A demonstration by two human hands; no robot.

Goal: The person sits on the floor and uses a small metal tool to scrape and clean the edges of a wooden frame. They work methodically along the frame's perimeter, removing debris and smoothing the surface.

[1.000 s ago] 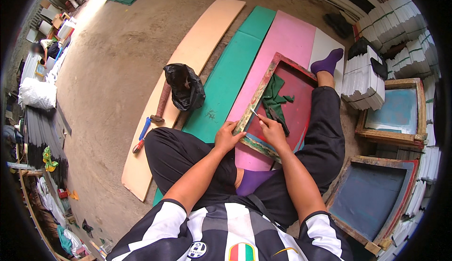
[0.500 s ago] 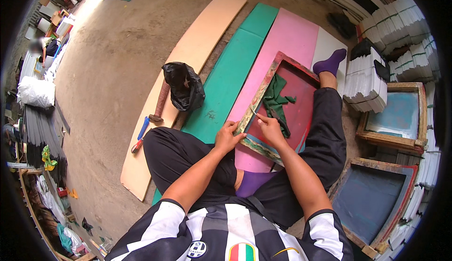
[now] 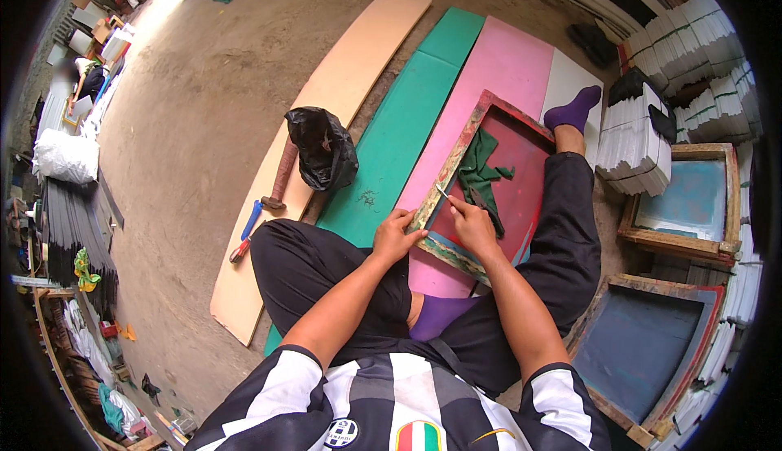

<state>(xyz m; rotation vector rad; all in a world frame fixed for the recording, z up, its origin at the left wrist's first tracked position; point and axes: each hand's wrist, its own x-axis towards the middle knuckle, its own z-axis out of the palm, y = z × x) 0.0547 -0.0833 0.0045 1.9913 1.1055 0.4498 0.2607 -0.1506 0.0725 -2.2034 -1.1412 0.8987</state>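
Observation:
A wooden screen frame (image 3: pixel 453 160), paint-stained, with red mesh, rests tilted between my legs. My left hand (image 3: pixel 394 237) is closed on its near-left corner, with the thumb on the rim. My right hand (image 3: pixel 472 226) pinches a slim pale tool (image 3: pixel 442 192), its kind too small to tell. The tool's tip touches the inner side of the frame's left bar. Inside the frame, a crumpled dark green cloth (image 3: pixel 479 171) lies on the mesh, just beyond my right hand.
Peach (image 3: pixel 346 60), green (image 3: pixel 399 125) and pink (image 3: pixel 509 60) boards lie on the floor. A hammer (image 3: pixel 283 170), a black plastic bag (image 3: pixel 323 150) and a blue-handled tool (image 3: pixel 251 221) sit on the left. Two more frames (image 3: pixel 643 345) and bundled white stacks (image 3: pixel 635 146) stand right.
The tool's tip has shifted slightly up along the frame's left bar with my right hand. My left hand keeps its hold on the corner.

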